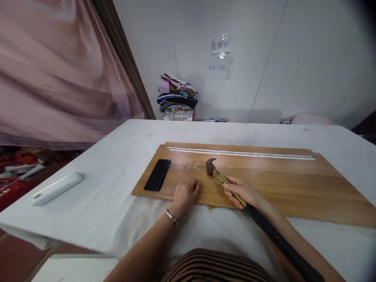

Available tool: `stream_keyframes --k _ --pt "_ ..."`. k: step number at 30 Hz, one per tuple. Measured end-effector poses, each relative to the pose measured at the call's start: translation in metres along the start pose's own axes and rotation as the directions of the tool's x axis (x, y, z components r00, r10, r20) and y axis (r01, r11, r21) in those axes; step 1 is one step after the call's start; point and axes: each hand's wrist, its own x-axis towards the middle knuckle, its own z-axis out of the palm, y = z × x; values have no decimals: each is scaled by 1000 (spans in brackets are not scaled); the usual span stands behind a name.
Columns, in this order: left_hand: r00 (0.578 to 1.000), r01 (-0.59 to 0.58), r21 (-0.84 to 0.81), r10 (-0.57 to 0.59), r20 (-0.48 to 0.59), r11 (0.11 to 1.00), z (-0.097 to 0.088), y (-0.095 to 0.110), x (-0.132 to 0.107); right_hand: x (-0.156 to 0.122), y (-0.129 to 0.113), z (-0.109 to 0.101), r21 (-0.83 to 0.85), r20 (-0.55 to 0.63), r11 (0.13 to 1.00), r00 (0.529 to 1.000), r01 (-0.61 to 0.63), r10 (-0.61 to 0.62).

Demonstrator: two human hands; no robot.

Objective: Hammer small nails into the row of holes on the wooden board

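My right hand (pixel 239 192) grips a claw hammer (pixel 219 176) by its yellowish handle, well up near the rusty head. The black lower part of the handle runs back along my right forearm. The hammer head is over or on a wooden board (pixel 264 176); contact cannot be made out. My left hand (pixel 185 192) rests on the board's near edge with its fingers curled down, and whatever may be inside them is hidden. Several loose nails (pixel 192 166) lie on the board just beyond my left hand, left of the hammer head.
A black smartphone (pixel 158 175) lies on the board's left end. Two pale measuring strips (pixel 241 153) run along its far side. A white plastic handle-like object (pixel 58 188) lies on the white table (pixel 102 156). Folded clothes (pixel 177 98) are stacked beyond the table, beside a pink curtain (pixel 64 70).
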Motion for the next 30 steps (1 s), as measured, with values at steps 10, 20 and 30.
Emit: stream_keyframes --k 10,20,30 --pt "1000 -9 0 9 -15 1000 -1 0 0 -1 0 -1 7 -2 1000 1000 8 -8" --pt "999 -11 3 11 -31 1000 0 0 0 0 2 -2 -3 -2 1000 1000 -4 4" --pt "1000 4 10 -4 -9 1000 1 0 0 -1 3 -3 3 -3 1000 1000 -3 3"
